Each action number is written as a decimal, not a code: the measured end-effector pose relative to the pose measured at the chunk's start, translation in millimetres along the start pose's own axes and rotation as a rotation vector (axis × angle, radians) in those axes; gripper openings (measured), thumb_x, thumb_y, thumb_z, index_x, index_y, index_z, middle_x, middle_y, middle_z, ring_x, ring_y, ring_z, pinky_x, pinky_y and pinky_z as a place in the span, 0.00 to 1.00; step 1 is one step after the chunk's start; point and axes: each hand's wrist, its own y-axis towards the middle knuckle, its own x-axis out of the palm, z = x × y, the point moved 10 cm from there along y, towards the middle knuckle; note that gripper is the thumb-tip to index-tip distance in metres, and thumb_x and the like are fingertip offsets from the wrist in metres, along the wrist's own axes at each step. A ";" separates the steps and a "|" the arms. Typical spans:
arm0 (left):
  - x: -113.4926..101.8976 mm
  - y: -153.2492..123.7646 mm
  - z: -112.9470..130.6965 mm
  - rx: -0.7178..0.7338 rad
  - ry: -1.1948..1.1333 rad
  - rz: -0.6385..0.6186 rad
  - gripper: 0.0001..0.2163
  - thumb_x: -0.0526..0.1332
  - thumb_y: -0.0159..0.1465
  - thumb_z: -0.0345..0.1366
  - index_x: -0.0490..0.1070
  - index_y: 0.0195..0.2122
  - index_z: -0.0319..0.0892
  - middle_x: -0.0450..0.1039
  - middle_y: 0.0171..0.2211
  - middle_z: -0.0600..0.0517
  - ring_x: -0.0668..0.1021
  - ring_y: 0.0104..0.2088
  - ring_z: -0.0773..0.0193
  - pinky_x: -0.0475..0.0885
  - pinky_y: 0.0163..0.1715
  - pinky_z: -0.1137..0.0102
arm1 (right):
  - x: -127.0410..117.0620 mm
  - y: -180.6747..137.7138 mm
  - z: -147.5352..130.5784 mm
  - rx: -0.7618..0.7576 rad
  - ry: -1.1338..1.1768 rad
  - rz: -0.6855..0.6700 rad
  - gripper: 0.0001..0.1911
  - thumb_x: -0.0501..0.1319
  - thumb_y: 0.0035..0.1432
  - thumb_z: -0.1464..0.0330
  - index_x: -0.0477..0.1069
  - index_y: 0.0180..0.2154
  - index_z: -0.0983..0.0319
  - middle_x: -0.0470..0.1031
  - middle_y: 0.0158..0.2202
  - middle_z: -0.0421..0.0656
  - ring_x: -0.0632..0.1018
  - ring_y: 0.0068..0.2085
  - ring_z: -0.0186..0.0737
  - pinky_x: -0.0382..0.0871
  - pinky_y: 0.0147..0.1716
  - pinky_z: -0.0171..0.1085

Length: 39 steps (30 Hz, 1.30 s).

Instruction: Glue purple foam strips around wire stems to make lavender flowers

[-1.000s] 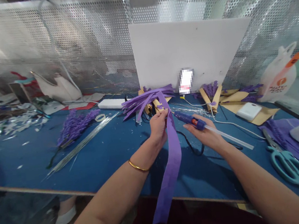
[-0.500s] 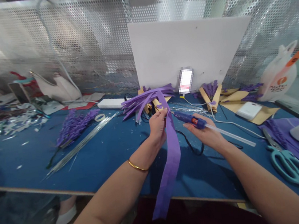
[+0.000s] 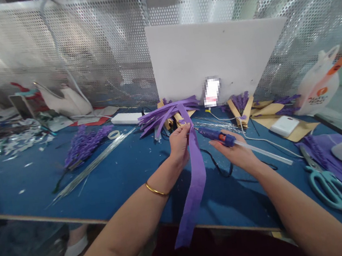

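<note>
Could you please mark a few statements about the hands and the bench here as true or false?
1. The left hand pinches the purple paper strip. True.
2. The right hand holds the scissors. False: it grips the glue gun; the scissors lie on the table.
3. The strip's lower end hangs past the table's front edge. True.
4. The table top is red. False: it is blue.
5. The gold bangle is on the right wrist. False: the left wrist.

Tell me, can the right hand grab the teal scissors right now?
Probably not yet. The right hand is full, gripping the glue gun. The scissors lie bare on the table beside that arm, so nothing else blocks them.
</note>
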 end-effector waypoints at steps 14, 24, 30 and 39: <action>-0.6 -0.1 1.9 0.009 0.019 0.012 0.09 0.68 0.49 0.37 0.72 0.22 0.37 0.66 0.15 0.57 0.64 0.14 0.75 0.56 0.16 0.77 | -0.5 -1.3 -3.2 -0.013 -0.015 -0.003 0.19 0.59 0.54 0.52 0.59 0.24 0.59 0.62 0.22 0.36 0.63 0.25 0.33 0.55 0.25 0.34; -4.7 7.3 -0.8 0.035 0.025 -0.001 0.10 0.69 0.48 0.39 0.73 0.24 0.38 0.67 0.16 0.57 0.66 0.15 0.74 0.57 0.16 0.77 | 0.2 -1.9 -5.0 -0.026 -0.035 -0.014 0.20 0.59 0.54 0.52 0.59 0.23 0.59 0.61 0.22 0.37 0.62 0.24 0.33 0.54 0.24 0.35; -7.2 12.0 -3.0 0.033 0.025 0.007 0.09 0.68 0.49 0.39 0.73 0.25 0.38 0.68 0.16 0.57 0.66 0.16 0.74 0.58 0.17 0.77 | 0.9 -1.7 -6.0 -0.021 -0.048 -0.030 0.21 0.59 0.54 0.51 0.58 0.23 0.59 0.60 0.21 0.36 0.62 0.24 0.34 0.53 0.24 0.35; -8.3 13.6 -2.2 0.034 0.015 0.012 0.11 0.69 0.49 0.40 0.73 0.25 0.38 0.65 0.15 0.57 0.64 0.15 0.75 0.56 0.16 0.76 | 0.3 -2.8 -6.8 -0.026 -0.036 -0.028 0.21 0.59 0.54 0.51 0.58 0.22 0.59 0.61 0.21 0.36 0.62 0.23 0.34 0.54 0.23 0.35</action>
